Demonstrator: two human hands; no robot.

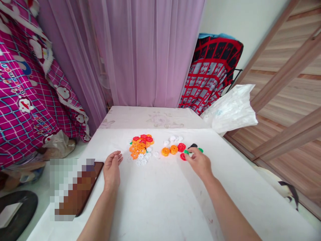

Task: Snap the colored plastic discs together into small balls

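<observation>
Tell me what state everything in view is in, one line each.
Left hand: open, empty
Right hand: pinching green piece
Mixed pile: heaped loosely
Right-side orange pieces: side by side
Black piece: partly hidden
Bag: crumpled
Purple curtain: hanging in folds

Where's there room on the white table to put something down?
The biggest bare patch of the white table is between the left arm and the right arm, nearer than the flower pieces. Another lies right of the right arm. It's crowded at the left pile and the right group, by the right hand.
</observation>
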